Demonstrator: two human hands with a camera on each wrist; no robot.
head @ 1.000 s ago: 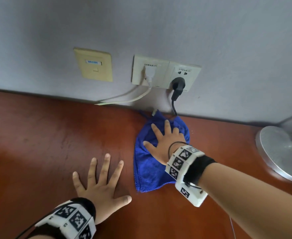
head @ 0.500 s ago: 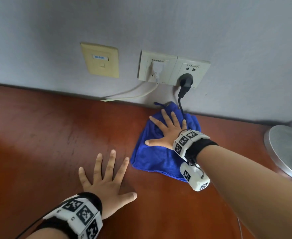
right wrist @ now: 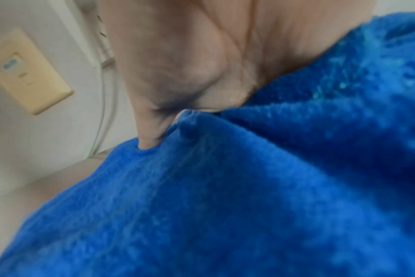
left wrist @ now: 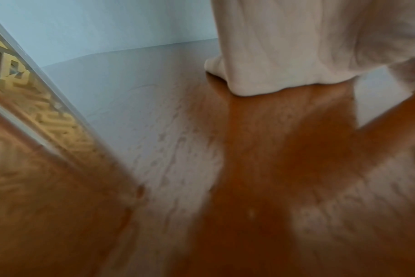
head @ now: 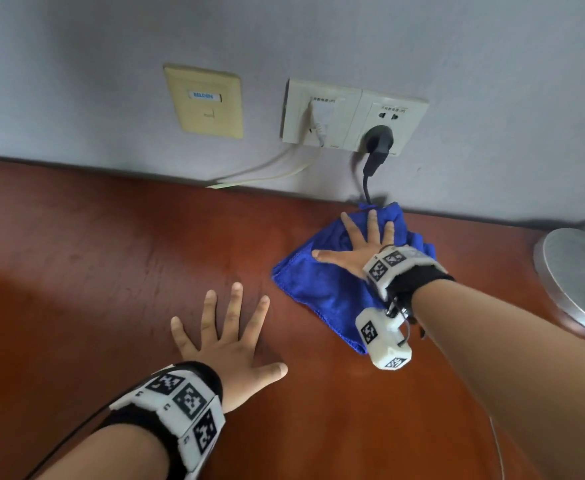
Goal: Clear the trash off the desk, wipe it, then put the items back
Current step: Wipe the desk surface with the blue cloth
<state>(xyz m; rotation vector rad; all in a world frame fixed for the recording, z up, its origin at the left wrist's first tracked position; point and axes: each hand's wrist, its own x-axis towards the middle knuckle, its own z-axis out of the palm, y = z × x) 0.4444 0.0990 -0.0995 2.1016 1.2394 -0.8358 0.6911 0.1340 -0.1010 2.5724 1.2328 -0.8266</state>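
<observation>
A blue cloth point(head: 322, 289) lies on the red-brown desk point(head: 93, 258), bunched up against the wall at the back. My right hand point(head: 360, 244) presses flat on it with fingers spread and straight. The right wrist view shows the palm point(right wrist: 201, 56) bearing down on the blue cloth point(right wrist: 249, 187). My left hand point(head: 225, 334) lies flat on the bare desk to the left of the cloth, fingers spread, holding nothing. The left wrist view shows the left palm point(left wrist: 296, 43) resting on the wood.
On the wall behind are a yellow network plate point(head: 206, 102) and a white double socket point(head: 350, 117) with a white cable and a black plug point(head: 376, 147) whose cord drops behind the cloth. A round metal lamp base point(head: 578, 275) stands at the desk's right edge.
My right hand has pushed the cloth to the right and back along the wall, under the black plug. The left hand has stayed flat in place.
</observation>
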